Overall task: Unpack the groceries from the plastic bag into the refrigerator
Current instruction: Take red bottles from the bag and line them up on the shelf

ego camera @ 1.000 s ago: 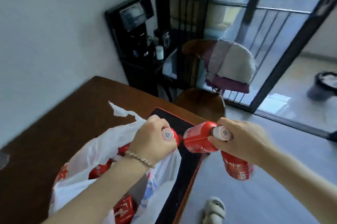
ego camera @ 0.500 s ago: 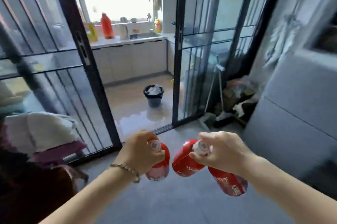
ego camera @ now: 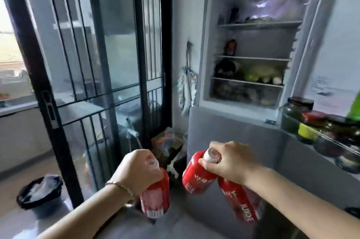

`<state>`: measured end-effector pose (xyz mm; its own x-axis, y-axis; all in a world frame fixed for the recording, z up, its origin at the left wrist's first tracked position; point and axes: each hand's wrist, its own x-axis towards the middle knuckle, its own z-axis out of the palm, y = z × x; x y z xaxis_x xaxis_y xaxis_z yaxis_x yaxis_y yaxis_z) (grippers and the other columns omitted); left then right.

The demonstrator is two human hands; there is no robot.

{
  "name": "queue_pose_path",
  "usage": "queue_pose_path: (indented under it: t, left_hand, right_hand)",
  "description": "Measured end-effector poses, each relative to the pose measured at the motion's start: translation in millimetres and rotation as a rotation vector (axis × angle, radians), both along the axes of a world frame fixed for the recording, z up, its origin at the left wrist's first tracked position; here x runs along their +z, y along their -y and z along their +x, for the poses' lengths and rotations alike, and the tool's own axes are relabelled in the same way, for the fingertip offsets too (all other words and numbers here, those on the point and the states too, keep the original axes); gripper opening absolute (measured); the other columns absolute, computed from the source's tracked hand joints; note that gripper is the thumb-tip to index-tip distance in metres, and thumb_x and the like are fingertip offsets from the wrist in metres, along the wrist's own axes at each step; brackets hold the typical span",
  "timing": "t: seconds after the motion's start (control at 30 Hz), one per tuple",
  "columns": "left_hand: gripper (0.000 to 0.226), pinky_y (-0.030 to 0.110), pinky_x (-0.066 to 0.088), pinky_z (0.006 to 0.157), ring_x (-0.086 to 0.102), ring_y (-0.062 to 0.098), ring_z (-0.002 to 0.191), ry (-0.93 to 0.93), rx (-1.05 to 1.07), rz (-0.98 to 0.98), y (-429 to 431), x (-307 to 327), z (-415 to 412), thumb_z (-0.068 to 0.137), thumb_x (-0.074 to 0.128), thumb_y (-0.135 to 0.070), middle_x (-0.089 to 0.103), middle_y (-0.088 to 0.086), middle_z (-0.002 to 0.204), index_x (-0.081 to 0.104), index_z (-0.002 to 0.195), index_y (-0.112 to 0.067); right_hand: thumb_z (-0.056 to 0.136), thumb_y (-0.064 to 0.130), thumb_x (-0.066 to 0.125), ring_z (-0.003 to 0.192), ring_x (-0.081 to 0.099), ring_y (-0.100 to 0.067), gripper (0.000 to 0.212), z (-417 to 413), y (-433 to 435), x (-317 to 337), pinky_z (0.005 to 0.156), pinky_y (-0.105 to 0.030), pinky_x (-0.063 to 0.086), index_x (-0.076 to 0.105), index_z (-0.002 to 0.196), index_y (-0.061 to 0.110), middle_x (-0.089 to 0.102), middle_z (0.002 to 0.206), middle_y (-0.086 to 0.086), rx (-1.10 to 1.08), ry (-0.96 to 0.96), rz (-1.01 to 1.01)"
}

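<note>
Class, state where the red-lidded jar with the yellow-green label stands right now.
Head view, right side: the red-lidded jar stands on the shelf of the open refrigerator door, between two dark-lidded jars.

Both arms were bare and extended forward. Left forearm (ego camera: 87, 209) ran in from the 7 o'clock edge. Left hand (ego camera: 139, 172) sat at 7 o'clock of centre, knuckles up, fingers curled round the neck of a single red bottle (ego camera: 155, 197). Beaded bracelet (ego camera: 121, 187) on left wrist. Right forearm (ego camera: 302, 199) ran in from 4 o'clock. Right hand (ego camera: 231, 162), at 5 o'clock, gripped the necks of a pair of red bottles (ego camera: 196, 176). Hands roughly level, apart.
</note>
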<state>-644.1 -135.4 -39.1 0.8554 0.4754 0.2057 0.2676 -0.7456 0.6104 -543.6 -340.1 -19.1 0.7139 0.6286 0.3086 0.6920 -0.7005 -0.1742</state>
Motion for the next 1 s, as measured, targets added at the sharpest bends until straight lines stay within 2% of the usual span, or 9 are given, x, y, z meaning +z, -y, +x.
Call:
queue_pose_path:
  t: [0.07,0.2,0.33,0.47,0.57,0.63,0.73,0.9,1.0]
  left_hand:
    - [0.013,0.020,0.049,0.052,0.062,0.012,0.063,0.022,-0.061,-0.009,-15.0,11.4,57.5,0.063,0.072,-0.024,0.065,-0.003,0.068,0.067,0.071,-0.016]
    - [0.009,0.025,0.057,0.052,0.066,0.013,0.061,0.085,-0.199,-0.046,-40.7,47.8,172.5,0.064,0.071,-0.021,0.068,-0.003,0.069,0.067,0.070,-0.019]
    - [0.011,0.023,0.057,0.052,0.065,0.010,0.062,0.158,-0.345,-0.072,-50.7,87.0,281.0,0.069,0.072,-0.020,0.066,-0.006,0.073,0.063,0.073,-0.025]
    - [0.019,0.024,0.057,0.053,0.062,0.009,0.065,0.290,-0.440,-0.079,-47.4,123.5,376.0,0.074,0.071,-0.019,0.061,-0.009,0.074,0.055,0.075,-0.029]
    - [0.018,0.024,0.056,0.056,0.059,0.005,0.065,0.389,-0.484,-0.045,-42.2,144.5,436.6,0.076,0.071,-0.018,0.058,-0.012,0.073,0.056,0.084,-0.025]
    - [0.018,0.026,0.057,0.057,0.058,0.007,0.063,0.431,-0.512,-0.041,-38.0,155.7,481.1,0.076,0.070,-0.017,0.058,-0.011,0.072,0.056,0.082,-0.025]
    - [0.019,0.014,0.046,0.045,0.054,0.003,0.060,0.489,-0.533,-0.030,-27.9,174.5,550.6,0.079,0.070,-0.017,0.055,-0.013,0.072,0.052,0.082,-0.025]
    - [0.022,0.022,0.050,0.056,0.057,0.012,0.069,0.630,-0.514,-0.031,-9.1,223.0,658.6,0.079,0.070,-0.017,0.058,-0.006,0.079,0.059,0.097,-0.022]
    - [0.023,0.019,0.045,0.056,0.055,0.010,0.070,0.710,-0.510,-0.002,-1.9,247.7,712.3,0.079,0.070,-0.015,0.058,-0.004,0.085,0.060,0.099,-0.021]
  right_hand:
    - [0.079,0.064,0.051,0.073,0.054,-0.015,0.041,46.1,-8.2,13.1,0.059,-0.025,0.035,0.050,0.076,0.023,0.057,0.074,0.009,-0.064,-0.003,0.018]
    - [0.081,0.063,0.049,0.069,0.052,-0.010,0.036,132.0,-24.8,45.5,0.053,-0.010,0.028,0.048,0.074,0.027,0.055,0.070,0.012,-0.156,0.056,0.061]
    - [0.082,0.063,0.047,0.072,0.054,-0.011,0.038,210.4,-33.4,81.5,0.056,-0.018,0.034,0.044,0.070,0.027,0.056,0.073,0.013,-0.303,0.102,0.122]
    - [0.081,0.063,0.047,0.078,0.060,-0.014,0.040,285.7,-32.2,111.4,0.070,-0.029,0.045,0.049,0.075,0.024,0.063,0.080,0.008,-0.432,0.153,0.185]
    - [0.082,0.063,0.047,0.073,0.059,-0.013,0.039,337.2,-26.3,130.8,0.069,-0.029,0.046,0.050,0.074,0.025,0.061,0.077,0.010,-0.495,0.198,0.236]
    - [0.081,0.063,0.047,0.068,0.058,-0.009,0.040,378.7,-19.5,143.4,0.065,-0.028,0.045,0.053,0.073,0.024,0.061,0.074,0.010,-0.526,0.206,0.285]
    - [0.080,0.064,0.046,0.071,0.061,-0.016,0.044,446.2,-7.9,168.7,0.066,-0.030,0.045,0.054,0.068,0.022,0.064,0.072,0.004,-0.536,0.203,0.332]
    - [0.079,0.066,0.047,0.073,0.063,-0.021,0.049,559.0,7.9,230.1,0.071,-0.033,0.048,0.050,0.062,0.020,0.066,0.077,-0.004,-0.554,0.163,0.305]
    - [0.077,0.068,0.048,0.071,0.064,-0.021,0.049,616.0,8.3,258.9,0.070,-0.032,0.049,0.051,0.063,0.021,0.065,0.076,-0.004,-0.566,0.136,0.260]
